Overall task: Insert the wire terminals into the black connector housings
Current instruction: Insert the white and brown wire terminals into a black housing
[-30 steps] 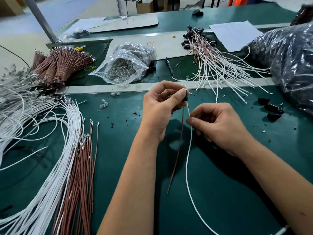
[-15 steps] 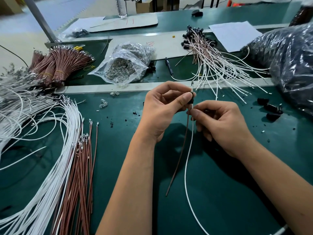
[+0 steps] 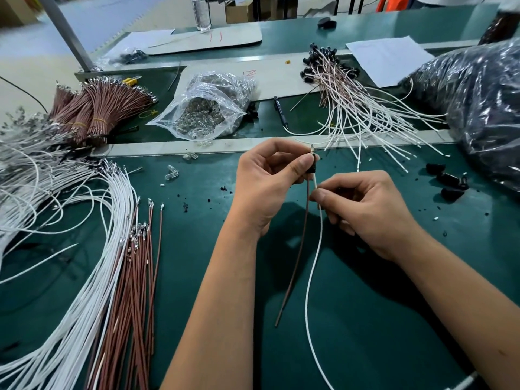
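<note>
Both bare forearms reach forward over the bench, wrists close together. The left hand (image 3: 264, 181) is raised slightly, fingers curled, thumb and forefinger pinching a small black plastic connector housing (image 3: 311, 164). Just below it, the right hand (image 3: 365, 209) pinches a thin white insulated wire (image 3: 312, 266) between thumb and forefinger, the other fingers tucked under.

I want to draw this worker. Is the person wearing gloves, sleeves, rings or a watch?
No. The left hand and right hand are bare, with short plain nails. Both forearms are uncovered as far as the picture shows: no sleeves, rings, watch or bracelet.

right hand (image 3: 363, 209) lower on white wire (image 3: 312, 277)
</note>
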